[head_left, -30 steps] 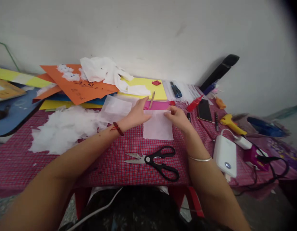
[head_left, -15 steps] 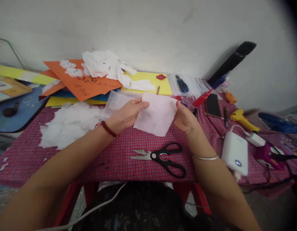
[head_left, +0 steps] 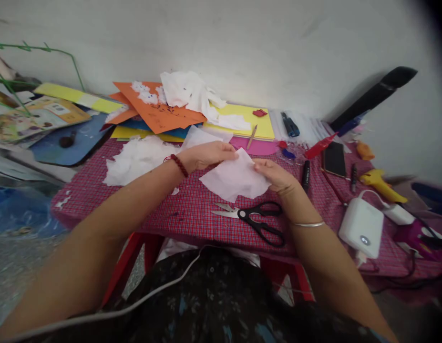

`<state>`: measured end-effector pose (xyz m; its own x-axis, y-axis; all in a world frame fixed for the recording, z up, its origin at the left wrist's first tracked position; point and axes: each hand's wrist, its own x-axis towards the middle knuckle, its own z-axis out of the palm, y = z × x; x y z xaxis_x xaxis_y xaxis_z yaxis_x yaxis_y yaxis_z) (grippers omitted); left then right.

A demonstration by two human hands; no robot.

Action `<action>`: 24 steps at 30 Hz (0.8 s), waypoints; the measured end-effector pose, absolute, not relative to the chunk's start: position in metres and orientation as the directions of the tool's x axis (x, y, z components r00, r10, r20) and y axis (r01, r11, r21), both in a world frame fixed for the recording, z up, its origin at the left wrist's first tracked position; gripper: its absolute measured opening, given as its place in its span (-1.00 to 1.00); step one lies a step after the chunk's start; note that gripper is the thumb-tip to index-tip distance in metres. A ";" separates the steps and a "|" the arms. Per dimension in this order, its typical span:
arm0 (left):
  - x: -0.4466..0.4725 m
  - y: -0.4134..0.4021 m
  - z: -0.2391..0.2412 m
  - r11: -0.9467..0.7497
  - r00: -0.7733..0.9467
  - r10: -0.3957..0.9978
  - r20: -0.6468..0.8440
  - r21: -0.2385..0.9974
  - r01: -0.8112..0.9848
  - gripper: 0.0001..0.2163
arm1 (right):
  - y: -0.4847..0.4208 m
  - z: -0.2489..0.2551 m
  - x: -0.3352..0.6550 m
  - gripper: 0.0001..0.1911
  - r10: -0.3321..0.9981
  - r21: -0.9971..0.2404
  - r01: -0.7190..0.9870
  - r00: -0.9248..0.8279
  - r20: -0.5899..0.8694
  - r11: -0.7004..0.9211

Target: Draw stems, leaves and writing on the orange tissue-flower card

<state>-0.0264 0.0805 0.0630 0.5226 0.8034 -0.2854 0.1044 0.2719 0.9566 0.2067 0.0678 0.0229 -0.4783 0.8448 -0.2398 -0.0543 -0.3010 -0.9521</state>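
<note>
A thin white paper sheet point(head_left: 237, 178), like a tissue, hangs between my two hands above the table. My left hand point(head_left: 213, 155) pinches its top edge between thumb and fingers. Close by on the right, my right hand point(head_left: 272, 172) is closed on the sheet's right side, and the paper gathers to a small peak between them. Just below the sheet, scissors point(head_left: 254, 216) with black handles lie on the checked cloth, blades slightly apart and pointing left. Behind my left wrist, a heap of torn white paper point(head_left: 135, 159) and a flat white sheet point(head_left: 202, 136) rest on the table.
Orange card point(head_left: 149, 112) with crumpled white paper point(head_left: 187, 90) lies at the back. A pencil point(head_left: 252, 136), a black marker point(head_left: 305, 176), a phone point(head_left: 334, 159), a yellow glue gun point(head_left: 383, 186) and a white power bank point(head_left: 362, 227) with cables lie toward the right.
My hands have come closer together along the paper's top edge, and the sheet now folds up between them instead of being stretched flat. The view has shifted left and down.
</note>
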 end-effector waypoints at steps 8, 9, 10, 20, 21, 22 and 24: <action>-0.044 0.059 0.048 0.350 0.226 0.932 -0.283 0.867 -0.356 -0.78 | 0.081 0.007 0.186 -0.78 0.966 -0.936 -0.248 -0.130 -0.223 -0.249; -0.041 0.055 0.044 0.359 0.208 0.931 -0.299 0.846 -0.394 -0.84 | 0.083 0.006 0.187 -0.79 0.969 -0.936 -0.256 -0.109 -0.220 -0.241; -0.036 0.052 0.039 0.366 0.199 0.930 -0.309 0.829 -0.422 -0.89 | 0.084 0.005 0.188 -0.80 0.972 -0.935 -0.265 -0.091 -0.219 -0.235; 0.006 0.032 0.010 0.117 0.219 0.967 -0.128 0.991 0.062 -0.91 | 0.091 0.000 0.198 -0.87 0.967 -0.903 -0.349 -0.046 -0.249 -0.249; 0.007 0.035 0.009 0.063 0.170 0.982 -0.079 0.993 0.098 -0.94 | 0.091 0.000 0.199 -0.87 0.966 -0.900 -0.354 -0.065 -0.249 -0.255; 0.008 0.038 0.009 0.006 0.116 0.993 -0.019 0.994 0.108 -0.97 | 0.091 -0.001 0.200 -0.86 0.965 -0.897 -0.356 -0.085 -0.246 -0.260; 0.008 0.046 0.008 -0.092 0.004 0.996 0.091 0.993 0.077 -0.98 | 0.090 -0.001 0.202 -0.82 0.964 -0.898 -0.351 -0.126 -0.235 -0.265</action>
<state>0.0083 0.0464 0.0082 0.0040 0.9958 0.0915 0.0765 -0.0915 0.9929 0.2015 0.0901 -0.0009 -0.1260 0.9638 -0.2351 -0.3512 -0.2649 -0.8980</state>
